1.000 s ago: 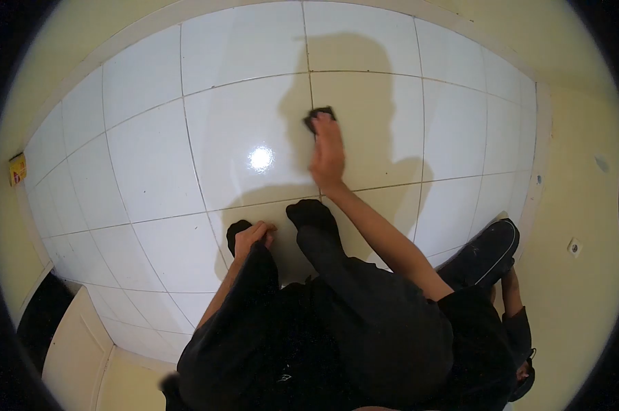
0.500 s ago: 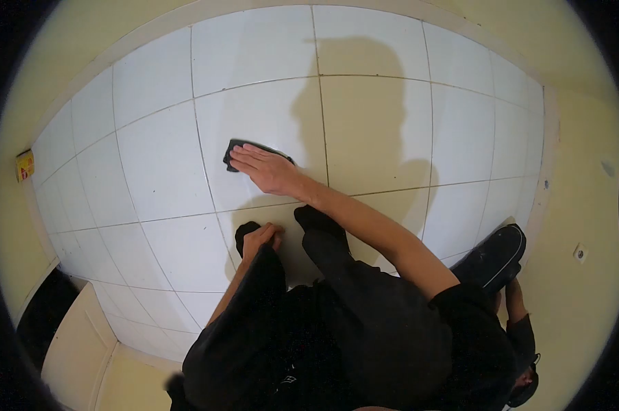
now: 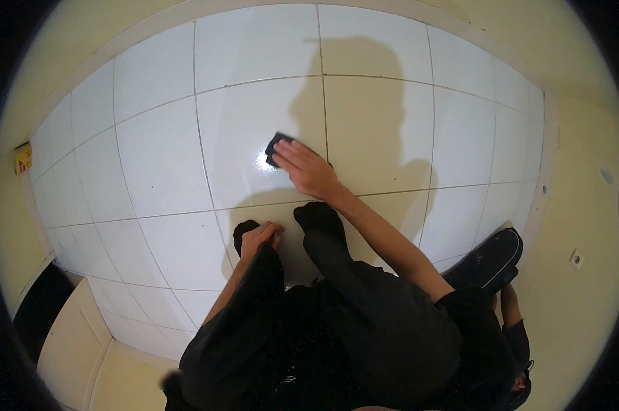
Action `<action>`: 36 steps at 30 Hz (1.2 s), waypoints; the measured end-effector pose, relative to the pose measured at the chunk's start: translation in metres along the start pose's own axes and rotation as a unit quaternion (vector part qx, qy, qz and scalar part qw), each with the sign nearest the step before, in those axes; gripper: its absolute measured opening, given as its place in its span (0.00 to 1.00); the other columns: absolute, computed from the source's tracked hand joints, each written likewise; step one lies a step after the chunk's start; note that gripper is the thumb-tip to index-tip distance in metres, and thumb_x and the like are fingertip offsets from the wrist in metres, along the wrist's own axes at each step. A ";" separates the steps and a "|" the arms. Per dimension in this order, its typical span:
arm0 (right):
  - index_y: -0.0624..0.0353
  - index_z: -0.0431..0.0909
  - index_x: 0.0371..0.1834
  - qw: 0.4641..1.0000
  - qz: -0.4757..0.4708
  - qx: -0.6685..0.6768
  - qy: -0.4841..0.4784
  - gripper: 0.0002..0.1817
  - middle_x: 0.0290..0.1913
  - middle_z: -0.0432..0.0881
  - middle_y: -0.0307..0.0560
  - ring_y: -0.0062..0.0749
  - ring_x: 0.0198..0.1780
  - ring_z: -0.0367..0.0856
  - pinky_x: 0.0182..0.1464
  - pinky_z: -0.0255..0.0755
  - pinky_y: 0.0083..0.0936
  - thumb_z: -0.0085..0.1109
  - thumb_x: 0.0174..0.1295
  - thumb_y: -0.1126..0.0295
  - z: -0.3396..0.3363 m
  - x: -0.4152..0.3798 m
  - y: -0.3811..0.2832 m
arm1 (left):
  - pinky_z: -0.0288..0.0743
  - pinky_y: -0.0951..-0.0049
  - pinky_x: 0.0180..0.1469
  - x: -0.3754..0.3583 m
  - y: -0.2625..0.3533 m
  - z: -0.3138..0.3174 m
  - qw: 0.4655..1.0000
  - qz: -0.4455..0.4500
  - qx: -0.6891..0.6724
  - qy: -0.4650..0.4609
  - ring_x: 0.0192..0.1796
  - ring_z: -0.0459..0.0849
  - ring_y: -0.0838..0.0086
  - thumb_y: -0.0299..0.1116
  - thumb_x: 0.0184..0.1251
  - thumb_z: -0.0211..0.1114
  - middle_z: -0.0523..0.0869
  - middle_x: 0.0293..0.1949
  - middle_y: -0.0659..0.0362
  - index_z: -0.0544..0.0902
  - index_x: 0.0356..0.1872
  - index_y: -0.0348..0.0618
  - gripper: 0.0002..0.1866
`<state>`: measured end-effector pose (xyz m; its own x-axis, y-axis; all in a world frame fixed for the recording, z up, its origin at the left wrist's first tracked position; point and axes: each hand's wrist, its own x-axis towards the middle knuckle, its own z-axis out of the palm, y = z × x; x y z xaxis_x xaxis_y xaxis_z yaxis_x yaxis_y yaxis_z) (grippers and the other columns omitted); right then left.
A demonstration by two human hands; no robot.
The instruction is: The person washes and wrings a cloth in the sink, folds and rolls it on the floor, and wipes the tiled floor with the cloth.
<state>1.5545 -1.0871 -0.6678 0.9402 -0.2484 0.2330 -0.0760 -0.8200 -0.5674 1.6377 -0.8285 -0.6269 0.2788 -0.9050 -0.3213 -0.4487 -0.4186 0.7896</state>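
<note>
My right hand (image 3: 308, 171) lies flat over a black cloth (image 3: 276, 149) on the white tiled floor (image 3: 254, 113), with its fingers stretched out and pressing the cloth down. Part of the cloth is hidden under the palm. My left hand (image 3: 260, 240) rests by my left knee, near my black-socked left foot (image 3: 245, 235), its fingers bent and closed together; whether anything is inside them is hidden. The right foot (image 3: 319, 216), also in a black sock, is just below my right hand.
A small yellow box (image 3: 23, 159) sits by the wall at the far left. At the right, another person (image 3: 515, 329) in dark clothes is beside a long black object (image 3: 487, 260). A pale door (image 3: 76, 342) stands at the lower left, and a socket (image 3: 577, 258) is on the right wall.
My right hand has slid the black cloth to the right across the tile. My left hand stays where it was.
</note>
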 end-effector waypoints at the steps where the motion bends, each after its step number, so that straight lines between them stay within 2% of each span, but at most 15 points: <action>1: 0.64 0.77 0.67 0.999 0.037 -0.011 0.024 0.28 0.73 0.75 0.56 0.46 0.77 0.70 0.80 0.61 0.45 0.57 0.59 0.80 0.000 0.000 0.000 | 0.82 0.64 0.35 0.000 -0.001 0.001 1.000 0.005 0.002 0.005 0.33 0.88 0.62 0.25 0.62 0.67 0.86 0.34 0.60 0.84 0.41 0.51 0.09; 5: 0.67 0.76 0.68 0.959 0.192 -0.046 0.203 0.27 0.72 0.76 0.60 0.53 0.76 0.70 0.80 0.59 0.50 0.52 0.63 0.84 -0.002 0.020 0.012 | 0.81 0.65 0.35 0.000 -0.003 0.004 1.000 0.015 0.013 0.017 0.33 0.88 0.62 0.24 0.61 0.67 0.86 0.34 0.60 0.84 0.41 0.50 0.09; 13: 0.64 0.69 0.74 0.877 0.313 -0.136 0.338 0.31 0.75 0.71 0.58 0.55 0.78 0.65 0.83 0.53 0.46 0.49 0.64 0.85 -0.039 0.030 0.112 | 0.81 0.66 0.35 0.001 0.007 -0.006 1.000 0.003 -0.010 0.002 0.33 0.88 0.62 0.23 0.60 0.67 0.86 0.34 0.58 0.84 0.40 0.47 0.09; 15: 0.63 0.70 0.74 0.852 0.336 -0.137 0.378 0.31 0.74 0.73 0.60 0.58 0.77 0.65 0.80 0.58 0.44 0.48 0.64 0.85 -0.063 0.011 0.136 | 0.81 0.66 0.35 0.001 0.004 -0.003 1.000 0.004 0.002 0.006 0.33 0.88 0.62 0.23 0.59 0.67 0.86 0.34 0.58 0.84 0.40 0.47 0.09; 16: 0.63 0.71 0.72 0.833 0.333 -0.199 0.395 0.29 0.71 0.74 0.61 0.60 0.74 0.68 0.76 0.62 0.46 0.47 0.66 0.83 -0.074 -0.001 0.148 | 0.81 0.66 0.35 0.001 0.005 -0.003 1.000 -0.001 0.001 0.007 0.33 0.88 0.62 0.23 0.60 0.67 0.86 0.34 0.58 0.84 0.40 0.47 0.09; 17: 0.68 0.69 0.72 0.812 0.392 -0.161 0.402 0.28 0.71 0.74 0.62 0.60 0.78 0.64 0.82 0.53 0.50 0.47 0.66 0.83 -0.082 -0.018 0.161 | 0.81 0.66 0.35 0.001 0.007 -0.004 1.000 -0.005 0.001 0.008 0.33 0.88 0.62 0.23 0.60 0.67 0.86 0.34 0.58 0.84 0.40 0.47 0.09; 19: 0.66 0.72 0.68 0.762 0.423 -0.210 0.444 0.25 0.65 0.77 0.63 0.62 0.69 0.71 0.73 0.63 0.51 0.45 0.66 0.82 -0.100 -0.055 0.187 | 0.81 0.67 0.35 0.000 0.007 -0.004 1.000 -0.011 -0.010 0.010 0.33 0.88 0.63 0.23 0.60 0.67 0.86 0.34 0.58 0.84 0.40 0.48 0.09; 20: 0.66 0.72 0.65 0.761 0.407 -0.236 0.448 0.23 0.62 0.78 0.63 0.63 0.64 0.73 0.68 0.65 0.52 0.47 0.65 0.82 -0.116 -0.072 0.189 | 0.81 0.67 0.35 0.000 0.007 -0.003 1.000 -0.012 -0.019 0.011 0.33 0.88 0.63 0.23 0.60 0.66 0.86 0.34 0.58 0.84 0.40 0.48 0.09; 21: 0.66 0.73 0.64 0.739 0.431 -0.247 0.454 0.24 0.59 0.79 0.62 0.62 0.63 0.73 0.67 0.66 0.51 0.46 0.64 0.82 -0.129 -0.089 0.194 | 0.81 0.67 0.35 0.000 0.005 -0.003 0.999 -0.012 -0.028 0.014 0.33 0.88 0.63 0.23 0.60 0.66 0.86 0.34 0.59 0.84 0.40 0.48 0.09; 22: 0.66 0.73 0.68 0.725 0.460 -0.243 0.452 0.23 0.64 0.79 0.63 0.62 0.67 0.74 0.70 0.68 0.49 0.47 0.69 0.76 -0.140 -0.113 0.202 | 0.81 0.67 0.35 0.000 0.004 -0.002 1.000 -0.011 -0.026 0.014 0.33 0.88 0.64 0.23 0.60 0.66 0.86 0.34 0.59 0.84 0.41 0.48 0.09; 25: 0.66 0.74 0.68 0.670 0.498 -0.314 0.452 0.25 0.63 0.81 0.63 0.64 0.62 0.77 0.66 0.71 0.51 0.45 0.69 0.73 -0.164 -0.181 0.239 | 0.81 0.67 0.34 0.000 0.001 -0.002 1.000 -0.007 -0.029 0.010 0.32 0.88 0.64 0.23 0.60 0.66 0.85 0.33 0.59 0.84 0.41 0.49 0.10; 26: 0.66 0.74 0.68 0.669 0.539 -0.285 0.425 0.25 0.62 0.81 0.63 0.64 0.62 0.77 0.66 0.72 0.51 0.46 0.68 0.72 -0.183 -0.181 0.232 | 0.80 0.67 0.34 0.000 0.000 -0.003 0.999 -0.007 -0.035 0.005 0.32 0.88 0.65 0.23 0.59 0.67 0.85 0.33 0.60 0.84 0.41 0.49 0.10; 28: 0.67 0.74 0.68 0.693 0.527 -0.279 0.404 0.26 0.62 0.81 0.63 0.63 0.62 0.78 0.66 0.72 0.50 0.47 0.68 0.71 -0.200 -0.187 0.245 | 0.80 0.67 0.33 -0.001 -0.004 -0.003 0.999 -0.008 -0.039 -0.003 0.31 0.87 0.65 0.22 0.57 0.67 0.85 0.32 0.60 0.84 0.41 0.50 0.11; 33: 0.69 0.75 0.66 0.736 0.460 -0.309 0.390 0.23 0.62 0.81 0.62 0.60 0.64 0.76 0.69 0.69 0.48 0.48 0.68 0.74 -0.213 -0.177 0.321 | 0.79 0.67 0.33 -0.004 -0.007 0.004 0.999 0.027 0.024 0.038 0.31 0.87 0.66 0.22 0.54 0.68 0.85 0.32 0.61 0.84 0.41 0.50 0.14; 36: 0.67 0.76 0.65 0.764 0.428 -0.297 0.380 0.23 0.62 0.81 0.61 0.60 0.64 0.77 0.69 0.69 0.48 0.49 0.67 0.75 -0.211 -0.128 0.341 | 0.80 0.67 0.33 -0.006 -0.015 0.004 1.000 0.020 -0.018 0.011 0.30 0.87 0.66 0.22 0.56 0.68 0.85 0.32 0.61 0.84 0.41 0.49 0.12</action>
<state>1.3382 -1.4437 -0.7249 0.0140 -0.8676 0.4970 -0.9054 -0.2219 -0.3619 1.6395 -0.8176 -0.6387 0.2795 -0.9188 -0.2786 -0.4283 -0.3790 0.8203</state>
